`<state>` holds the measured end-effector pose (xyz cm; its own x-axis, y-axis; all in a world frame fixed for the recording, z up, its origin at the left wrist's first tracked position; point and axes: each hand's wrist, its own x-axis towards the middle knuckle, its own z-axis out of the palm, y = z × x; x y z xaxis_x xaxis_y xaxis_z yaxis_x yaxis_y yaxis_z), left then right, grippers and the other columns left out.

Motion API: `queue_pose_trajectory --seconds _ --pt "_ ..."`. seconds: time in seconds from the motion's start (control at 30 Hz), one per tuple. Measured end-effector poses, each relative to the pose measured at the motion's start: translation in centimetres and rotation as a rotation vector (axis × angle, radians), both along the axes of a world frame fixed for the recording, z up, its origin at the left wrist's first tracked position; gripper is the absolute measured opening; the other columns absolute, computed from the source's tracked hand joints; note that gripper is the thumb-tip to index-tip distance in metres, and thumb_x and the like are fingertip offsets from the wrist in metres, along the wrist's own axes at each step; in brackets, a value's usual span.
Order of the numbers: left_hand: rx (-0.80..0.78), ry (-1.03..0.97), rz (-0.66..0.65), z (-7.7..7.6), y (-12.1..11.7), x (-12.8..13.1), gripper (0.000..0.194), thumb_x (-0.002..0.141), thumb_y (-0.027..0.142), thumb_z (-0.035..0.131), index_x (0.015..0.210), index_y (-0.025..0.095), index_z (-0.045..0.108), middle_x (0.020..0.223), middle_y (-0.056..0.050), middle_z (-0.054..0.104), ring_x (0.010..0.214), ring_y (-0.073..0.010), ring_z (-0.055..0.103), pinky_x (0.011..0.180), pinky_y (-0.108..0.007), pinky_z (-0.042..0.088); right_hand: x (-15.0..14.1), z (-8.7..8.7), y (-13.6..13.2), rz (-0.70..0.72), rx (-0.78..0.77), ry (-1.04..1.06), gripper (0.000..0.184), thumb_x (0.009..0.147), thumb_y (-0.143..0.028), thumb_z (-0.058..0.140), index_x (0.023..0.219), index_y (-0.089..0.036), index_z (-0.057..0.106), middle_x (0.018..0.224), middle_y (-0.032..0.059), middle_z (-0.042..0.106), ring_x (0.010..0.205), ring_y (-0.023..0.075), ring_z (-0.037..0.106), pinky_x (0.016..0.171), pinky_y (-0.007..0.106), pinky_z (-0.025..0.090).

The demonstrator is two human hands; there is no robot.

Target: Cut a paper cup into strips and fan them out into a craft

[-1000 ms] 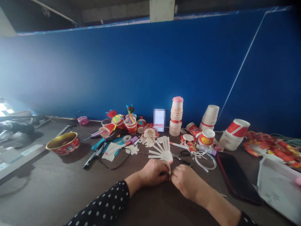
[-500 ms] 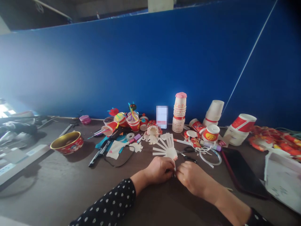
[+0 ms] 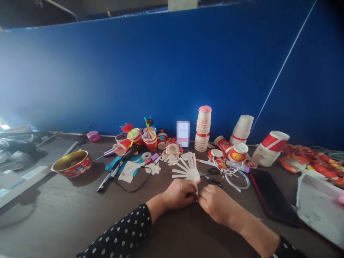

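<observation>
Pinching close together, the left hand point(image 3: 178, 195) in a black polka-dot sleeve point(image 3: 122, 229) and the right hand point(image 3: 215, 204) hide most of their grip; only a narrow white tip point(image 3: 197, 191) shows. Just above, a white paper cup cut into fanned strips point(image 3: 188, 170) sits on the dark tabletop point(image 3: 67, 215). Farther off, a red paper cup point(image 3: 150, 143) holds colourful straws point(image 3: 147, 127); a gold-lined red bowl's point(image 3: 72, 163) contents are hard to make out.
</observation>
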<state>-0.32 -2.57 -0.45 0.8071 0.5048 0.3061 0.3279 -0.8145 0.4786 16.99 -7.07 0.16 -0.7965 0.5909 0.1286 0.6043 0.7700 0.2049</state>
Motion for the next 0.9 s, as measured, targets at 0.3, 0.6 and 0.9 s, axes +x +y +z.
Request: queue_pose_trajectory --seconds 0.3,0.6,0.9 --pt "0.011 0.005 -0.038 -0.02 0.34 -0.35 0.013 0.067 0.010 0.051 0.073 0.016 0.061 0.090 -0.003 0.065 0.082 -0.0136 0.060 0.074 -0.020 0.044 0.07 -0.06 0.12 -0.010 0.009 0.027 0.015 0.078 -0.010 0.046 0.075 -0.014 0.060 0.071 0.0064 0.062 0.064 0.0172 0.051 0.059 0.031 0.031" --pt "0.031 0.029 -0.062 -0.49 0.19 -0.87 0.013 0.070 0.024 0.058 0.080 0.017 0.061 0.095 -0.004 0.062 0.087 -0.0152 0.058 0.076 -0.022 0.044 0.69 0.38 0.08 -0.054 -0.115 0.105 0.018 0.084 -0.013 0.044 0.077 -0.016 0.061 0.075 0.0036 0.062 0.068 0.0148 0.051 0.061 0.029 0.031" --pt "0.055 0.003 -0.083 -0.22 0.23 -0.71 0.011 0.072 0.014 0.051 0.072 0.017 0.062 0.091 -0.003 0.063 0.083 -0.0132 0.059 0.073 -0.020 0.043 0.44 0.33 0.08 -0.017 -0.078 0.046 0.016 0.080 -0.011 0.046 0.076 -0.015 0.061 0.072 0.0045 0.062 0.065 0.0158 0.050 0.060 0.030 0.030"
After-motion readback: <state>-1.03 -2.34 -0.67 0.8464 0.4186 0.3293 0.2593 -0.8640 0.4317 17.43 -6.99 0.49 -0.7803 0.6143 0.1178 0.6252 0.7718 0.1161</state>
